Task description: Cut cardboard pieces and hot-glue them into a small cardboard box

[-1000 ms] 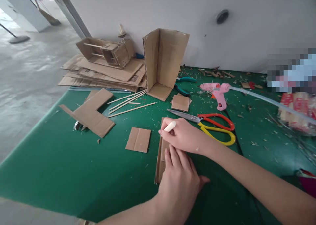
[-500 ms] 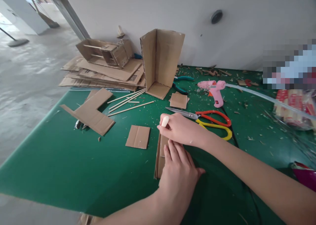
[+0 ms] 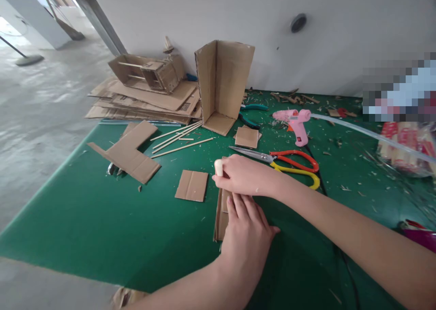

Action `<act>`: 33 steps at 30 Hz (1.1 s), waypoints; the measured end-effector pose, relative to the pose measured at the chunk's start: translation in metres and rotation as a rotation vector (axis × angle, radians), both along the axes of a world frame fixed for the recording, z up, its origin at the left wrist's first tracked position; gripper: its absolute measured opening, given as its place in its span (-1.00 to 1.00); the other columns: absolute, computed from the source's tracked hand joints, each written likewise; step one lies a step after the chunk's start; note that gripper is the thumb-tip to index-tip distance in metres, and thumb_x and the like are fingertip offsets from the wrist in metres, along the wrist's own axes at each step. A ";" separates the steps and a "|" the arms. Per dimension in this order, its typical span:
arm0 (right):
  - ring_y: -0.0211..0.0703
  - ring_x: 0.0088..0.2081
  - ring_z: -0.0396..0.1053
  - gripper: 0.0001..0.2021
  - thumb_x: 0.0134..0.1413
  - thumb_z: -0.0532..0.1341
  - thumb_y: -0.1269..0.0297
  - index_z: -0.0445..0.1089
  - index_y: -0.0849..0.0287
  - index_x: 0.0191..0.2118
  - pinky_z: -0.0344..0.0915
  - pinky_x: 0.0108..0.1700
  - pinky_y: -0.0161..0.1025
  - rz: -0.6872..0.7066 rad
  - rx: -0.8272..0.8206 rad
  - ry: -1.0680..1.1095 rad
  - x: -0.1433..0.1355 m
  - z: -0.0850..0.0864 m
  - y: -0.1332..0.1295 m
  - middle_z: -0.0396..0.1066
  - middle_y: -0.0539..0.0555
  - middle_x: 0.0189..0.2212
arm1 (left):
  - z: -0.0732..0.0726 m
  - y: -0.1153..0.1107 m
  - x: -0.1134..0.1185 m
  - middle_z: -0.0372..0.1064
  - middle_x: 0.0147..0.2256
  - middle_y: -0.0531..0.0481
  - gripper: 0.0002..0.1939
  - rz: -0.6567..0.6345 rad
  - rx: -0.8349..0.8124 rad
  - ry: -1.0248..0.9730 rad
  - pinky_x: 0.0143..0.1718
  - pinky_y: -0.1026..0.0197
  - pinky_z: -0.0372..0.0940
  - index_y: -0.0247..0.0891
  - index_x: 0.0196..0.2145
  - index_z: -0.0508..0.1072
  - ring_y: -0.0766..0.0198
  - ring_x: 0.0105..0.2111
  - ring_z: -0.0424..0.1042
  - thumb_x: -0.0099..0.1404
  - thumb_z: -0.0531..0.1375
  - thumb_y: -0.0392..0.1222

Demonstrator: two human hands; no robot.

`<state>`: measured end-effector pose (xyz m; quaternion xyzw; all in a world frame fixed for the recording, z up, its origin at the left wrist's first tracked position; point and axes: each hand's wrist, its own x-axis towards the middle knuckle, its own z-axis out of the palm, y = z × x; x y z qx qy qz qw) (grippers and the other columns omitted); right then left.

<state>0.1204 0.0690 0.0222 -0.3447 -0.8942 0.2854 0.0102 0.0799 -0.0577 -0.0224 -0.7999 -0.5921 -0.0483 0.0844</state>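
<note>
Right hand [image 3: 240, 176], shifted left, grips a pale handle [image 3: 219, 167]; flat left hand [image 3: 245, 230] covers cardboard [image 3: 220, 223]; packet print [image 3: 408, 140] blurred.

Spread across my green bench [image 3: 146, 235]: a cardboard stack [image 3: 172, 99], an upright corner piece [image 3: 233, 78], thin sticks [image 3: 182, 147], an angled cutout [image 3: 139, 162], a square [image 3: 191, 185], scissors [image 3: 267, 157] and a pink glue gun [image 3: 299, 123], with scraps [image 3: 295, 100] strewn toward its far edge. A card strip [image 3: 220, 223] lies under my hands [image 3: 243, 228], near the scissors.

Left hand [image 3: 244, 230] bare; fingers [image 3: 241, 207] slender, rounded at tips. Right hand [image 3: 243, 176] bare; small whitish speck [image 3: 257, 190] near wrist [image 3: 272, 183]. Left forearm [image 3: 190, 283], right forearm [image 3: 334, 226] slim, bare as far as seen, right one tapering.
</note>
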 end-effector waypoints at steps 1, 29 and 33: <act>-0.22 -0.45 0.27 -0.80 0.13 0.03 0.23 0.30 0.17 -0.43 0.08 -0.42 -0.29 0.021 0.011 -0.002 -0.001 0.000 0.000 0.37 0.07 -0.48 | 0.000 0.000 0.000 0.35 -0.02 -0.59 -0.29 0.002 -0.008 0.007 -0.03 -0.16 0.36 -0.65 -0.04 0.45 -0.33 0.02 0.34 0.14 0.24 0.14; -0.25 -0.52 0.33 -0.78 0.16 0.16 0.17 0.40 0.15 -0.43 0.06 -0.56 -0.33 0.250 -0.202 -0.126 0.002 0.042 -0.030 0.43 0.01 -0.49 | -0.006 -0.013 0.004 0.49 -0.30 -0.38 -0.34 0.066 -0.075 0.000 -0.27 -0.09 0.39 -0.51 -0.16 0.53 -0.16 -0.25 0.47 0.11 0.22 0.24; -0.25 -0.43 0.36 -0.79 0.21 0.10 0.13 0.40 0.10 -0.30 0.19 -0.47 -0.34 -0.042 -0.104 0.321 0.024 0.054 -0.027 0.44 -0.02 -0.43 | 0.007 -0.009 -0.013 0.38 -0.06 -0.53 -0.30 -0.070 0.008 -0.015 -0.07 -0.11 0.30 -0.65 -0.02 0.41 -0.22 -0.02 0.36 0.22 0.13 0.17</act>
